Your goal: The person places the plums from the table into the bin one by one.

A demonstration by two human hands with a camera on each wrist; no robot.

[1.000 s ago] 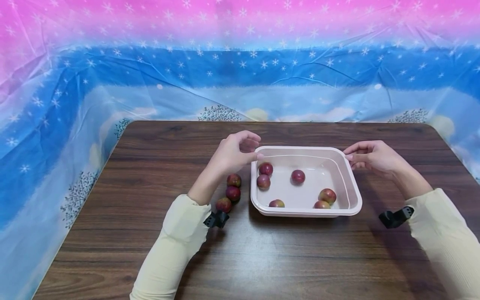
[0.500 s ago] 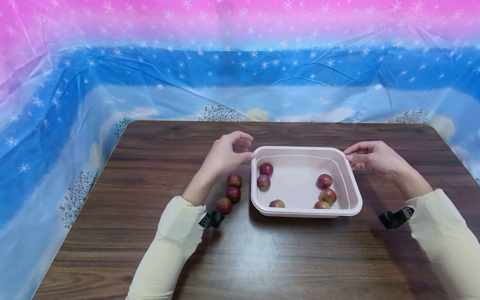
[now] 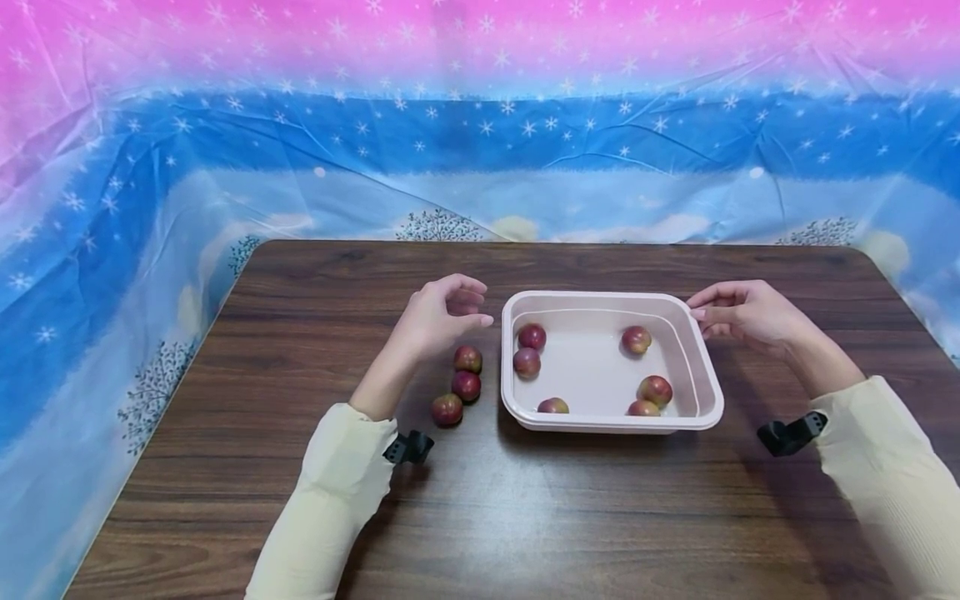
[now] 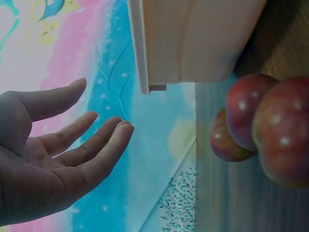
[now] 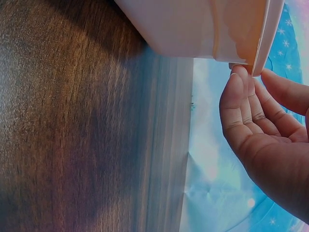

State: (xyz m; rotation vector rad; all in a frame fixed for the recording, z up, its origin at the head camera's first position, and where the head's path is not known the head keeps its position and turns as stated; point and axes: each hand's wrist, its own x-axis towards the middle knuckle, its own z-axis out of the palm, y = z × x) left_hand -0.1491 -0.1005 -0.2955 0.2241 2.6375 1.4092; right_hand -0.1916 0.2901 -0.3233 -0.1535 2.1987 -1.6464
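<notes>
Left hand [image 3: 442,315]: raised, palm turned inward, fingers [image 4: 96,147] loosely curved and apart from the thumb, holding nothing. Right hand [image 3: 738,312]: fingers [image 5: 240,104] gently bent, tips together and pointing left, thumb above them. Both forearms in pale cream ribbed sleeves [image 3: 877,467], each with a black wrist-worn camera mount [image 3: 787,435], angled inward from the lower corners.

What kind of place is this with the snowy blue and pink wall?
Probably a staged tabletop set, not a real kitchen. A printed snowflake backdrop hangs crumpled behind a wooden table. On the table there is only a pink plastic tub and some small red fruits, some inside the tub and some beside it.
</notes>
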